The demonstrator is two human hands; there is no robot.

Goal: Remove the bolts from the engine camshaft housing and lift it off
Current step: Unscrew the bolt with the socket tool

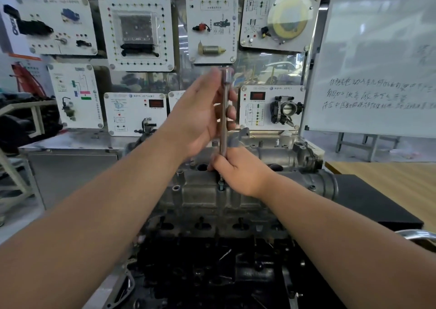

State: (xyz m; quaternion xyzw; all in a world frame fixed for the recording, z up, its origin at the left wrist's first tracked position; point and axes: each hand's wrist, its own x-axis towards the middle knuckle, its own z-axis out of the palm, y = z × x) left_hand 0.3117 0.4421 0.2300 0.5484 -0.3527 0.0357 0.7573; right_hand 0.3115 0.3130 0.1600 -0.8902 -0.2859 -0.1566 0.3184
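The engine block (212, 273) stands directly below the two grips, and what carries it is hidden under its own bulk. Right of the grips lies a wooden bench (401, 186), with a black mat (368, 205) flat on it, touching the engine's side. Left of the grips stands a grey metal cabinet (70, 167).

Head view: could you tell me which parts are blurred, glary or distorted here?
Head view: left hand is motion-blurred at the fingertips on the extension bar; whiteboard writing is soft and washed out; wide-angle lens bows the wall panels; lower engine block sinks into shadow.
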